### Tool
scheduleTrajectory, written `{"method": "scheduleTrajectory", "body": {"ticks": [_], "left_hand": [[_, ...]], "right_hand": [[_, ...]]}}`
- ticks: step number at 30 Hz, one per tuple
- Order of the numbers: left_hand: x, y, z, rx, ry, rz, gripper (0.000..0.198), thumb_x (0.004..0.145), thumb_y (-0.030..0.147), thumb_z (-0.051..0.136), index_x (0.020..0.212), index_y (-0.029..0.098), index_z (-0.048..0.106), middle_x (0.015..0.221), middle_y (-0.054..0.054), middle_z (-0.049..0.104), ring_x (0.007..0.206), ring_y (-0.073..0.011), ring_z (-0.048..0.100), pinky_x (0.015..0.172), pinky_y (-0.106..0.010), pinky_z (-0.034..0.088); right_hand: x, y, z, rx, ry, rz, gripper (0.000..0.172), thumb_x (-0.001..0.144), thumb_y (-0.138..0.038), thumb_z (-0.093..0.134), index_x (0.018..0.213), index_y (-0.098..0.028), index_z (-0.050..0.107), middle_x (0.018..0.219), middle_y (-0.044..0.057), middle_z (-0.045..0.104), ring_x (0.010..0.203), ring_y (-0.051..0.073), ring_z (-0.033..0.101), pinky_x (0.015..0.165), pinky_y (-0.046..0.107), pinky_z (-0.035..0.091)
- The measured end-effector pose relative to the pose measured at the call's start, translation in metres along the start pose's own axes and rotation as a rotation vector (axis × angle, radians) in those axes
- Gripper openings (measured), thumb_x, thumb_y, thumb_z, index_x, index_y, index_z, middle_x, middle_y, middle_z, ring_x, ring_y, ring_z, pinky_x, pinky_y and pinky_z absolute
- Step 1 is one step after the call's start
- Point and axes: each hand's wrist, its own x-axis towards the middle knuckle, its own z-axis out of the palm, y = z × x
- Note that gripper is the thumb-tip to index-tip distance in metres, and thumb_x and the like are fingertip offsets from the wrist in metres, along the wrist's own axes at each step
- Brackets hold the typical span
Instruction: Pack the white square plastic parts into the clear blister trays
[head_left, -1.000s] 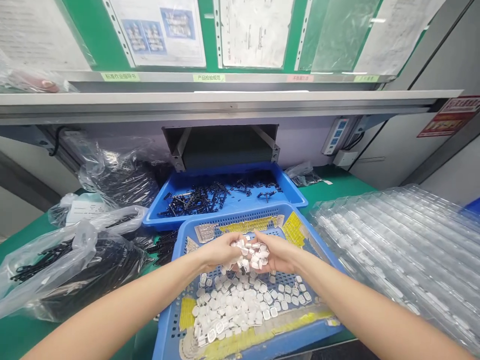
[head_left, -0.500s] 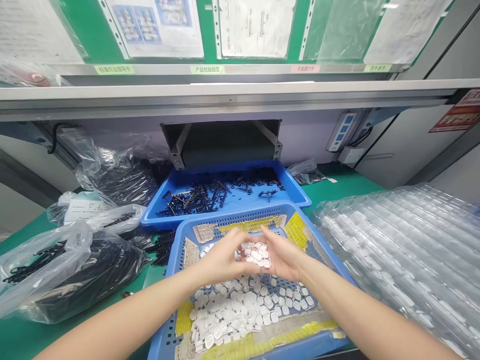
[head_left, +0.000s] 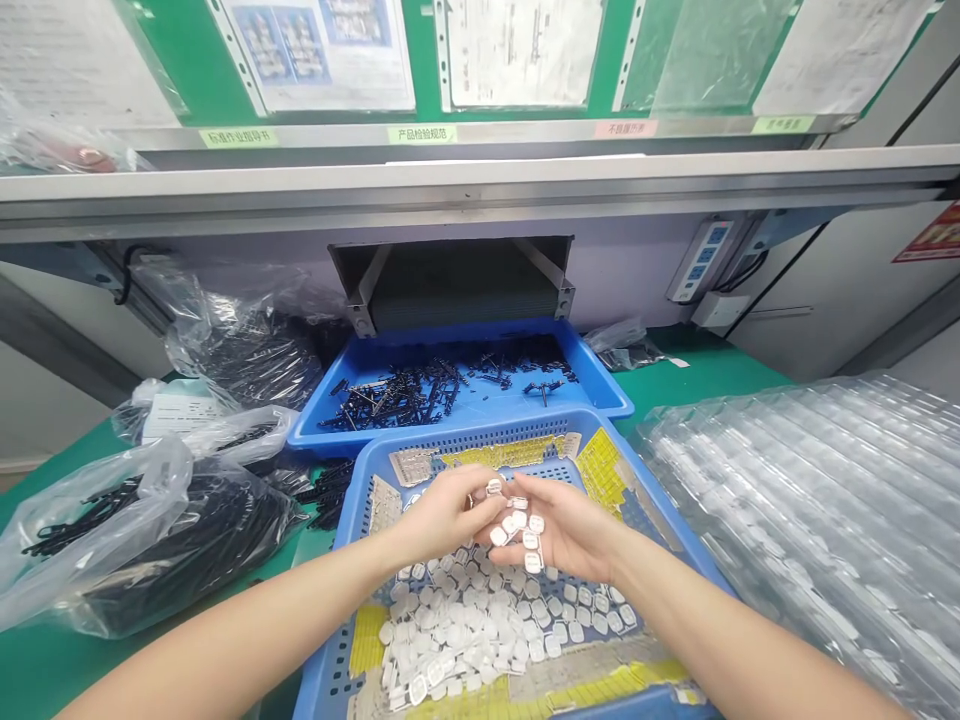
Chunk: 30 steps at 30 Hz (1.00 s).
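Note:
My right hand (head_left: 574,530) is cupped palm up above the blue basket (head_left: 366,500), with several small white plastic pieces (head_left: 517,522) lying on its palm and fingers. Close against it, my left hand (head_left: 450,508) has its thumb and fingers bent together, and one white piece (head_left: 493,487) shows at their tips. Below both hands, a heap of the same flat, rounded-square white pieces (head_left: 457,630) covers much of the basket floor. Yellow and grey tape lines the basket walls.
Behind the basket stands a blue tray (head_left: 480,425) with small black parts (head_left: 405,395), below a conveyor opening (head_left: 461,285). Plastic bags of black parts (head_left: 187,540) lie at left. Stacked clear plastic trays (head_left: 817,490) fill the right side. A metal rail (head_left: 465,200) crosses above.
The hands have come slightly lower and my right palm has opened out, spreading the white pieces over it. My left fingers have closed in, with one piece at their tips. The view shifted a little.

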Motion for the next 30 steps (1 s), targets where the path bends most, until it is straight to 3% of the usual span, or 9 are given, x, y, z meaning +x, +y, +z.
{"method": "scheduleTrajectory", "body": {"ticks": [4, 8, 10, 14, 20, 22, 26, 28, 30], "left_hand": [[0.0, 0.001, -0.002, -0.091, 0.006, -0.097, 0.019, 0.076, 0.026, 0.038, 0.064, 0.016, 0.047, 0.06, 0.003, 0.046, 0.057, -0.0093, 0.041, 0.051, -0.02, 0.031], [-0.001, -0.002, -0.004, -0.148, 0.067, -0.163, 0.014, 0.074, 0.023, 0.037, 0.074, 0.017, 0.05, 0.068, 0.002, 0.05, 0.06, -0.01, 0.043, 0.052, -0.02, 0.033], [-0.001, -0.004, -0.006, -0.17, 0.099, -0.165, 0.014, 0.074, 0.021, 0.036, 0.077, 0.018, 0.049, 0.072, 0.003, 0.051, 0.06, -0.0094, 0.044, 0.052, -0.02, 0.034], [-0.005, -0.005, -0.007, -0.143, 0.065, -0.135, 0.016, 0.077, 0.024, 0.035, 0.079, 0.018, 0.049, 0.073, 0.003, 0.051, 0.054, -0.0074, 0.041, 0.048, -0.019, 0.031], [-0.007, -0.002, -0.008, -0.111, -0.023, -0.045, 0.02, 0.078, 0.032, 0.042, 0.073, 0.018, 0.054, 0.066, 0.003, 0.053, 0.059, -0.0082, 0.044, 0.052, -0.019, 0.032], [-0.007, -0.003, -0.009, -0.256, -0.018, -0.13, 0.023, 0.078, 0.036, 0.041, 0.072, 0.017, 0.052, 0.06, 0.004, 0.048, 0.05, -0.0062, 0.037, 0.044, -0.017, 0.027], [-0.004, -0.01, -0.01, -0.803, -0.096, -0.34, 0.034, 0.078, 0.047, 0.037, 0.084, 0.016, 0.05, 0.062, 0.003, 0.043, 0.041, -0.003, 0.028, 0.035, -0.016, 0.015], [-0.003, -0.012, -0.01, -1.021, -0.127, -0.383, 0.038, 0.079, 0.048, 0.035, 0.09, 0.015, 0.05, 0.068, 0.0, 0.047, 0.044, -0.0038, 0.035, 0.036, -0.016, 0.02], [-0.002, -0.014, -0.011, -1.162, -0.154, -0.382, 0.038, 0.08, 0.045, 0.034, 0.092, 0.013, 0.051, 0.075, -0.004, 0.049, 0.052, -0.0068, 0.044, 0.041, -0.017, 0.028]], "right_hand": [[0.001, 0.0, -0.003, 0.035, -0.058, 0.009, 0.031, 0.081, -0.035, 0.031, 0.083, -0.01, 0.05, 0.066, 0.004, 0.053, 0.063, 0.014, 0.056, 0.061, 0.03, 0.045], [0.001, 0.0, -0.003, 0.083, -0.104, 0.009, 0.022, 0.076, -0.031, 0.042, 0.085, -0.012, 0.048, 0.065, 0.003, 0.052, 0.066, 0.014, 0.056, 0.06, 0.028, 0.044], [-0.001, 0.0, -0.001, 0.046, -0.056, -0.017, 0.02, 0.071, -0.022, 0.049, 0.088, -0.012, 0.048, 0.068, 0.003, 0.054, 0.07, 0.014, 0.057, 0.064, 0.03, 0.044], [-0.003, 0.0, 0.003, -0.047, 0.051, -0.061, 0.033, 0.058, -0.001, 0.053, 0.09, -0.011, 0.048, 0.079, 0.006, 0.056, 0.075, 0.015, 0.058, 0.074, 0.033, 0.042], [-0.003, 0.0, 0.004, -0.093, 0.085, -0.077, 0.04, 0.052, 0.004, 0.044, 0.089, -0.01, 0.051, 0.082, 0.006, 0.057, 0.075, 0.014, 0.058, 0.076, 0.032, 0.042], [-0.003, 0.0, 0.002, -0.091, 0.074, -0.076, 0.042, 0.053, 0.003, 0.042, 0.091, -0.011, 0.051, 0.084, 0.008, 0.057, 0.076, 0.015, 0.058, 0.073, 0.031, 0.043], [-0.001, 0.001, -0.002, -0.052, 0.09, -0.098, 0.036, 0.057, -0.003, 0.043, 0.091, -0.012, 0.049, 0.079, 0.007, 0.056, 0.072, 0.015, 0.058, 0.06, 0.027, 0.044], [0.0, 0.0, -0.004, -0.058, 0.153, -0.092, 0.024, 0.061, -0.011, 0.046, 0.084, -0.013, 0.05, 0.072, 0.004, 0.054, 0.061, 0.011, 0.056, 0.047, 0.02, 0.04], [0.0, -0.001, -0.004, -0.093, 0.254, -0.072, 0.012, 0.064, -0.021, 0.048, 0.074, -0.014, 0.048, 0.061, -0.001, 0.049, 0.046, 0.006, 0.047, 0.033, 0.014, 0.025]]}}
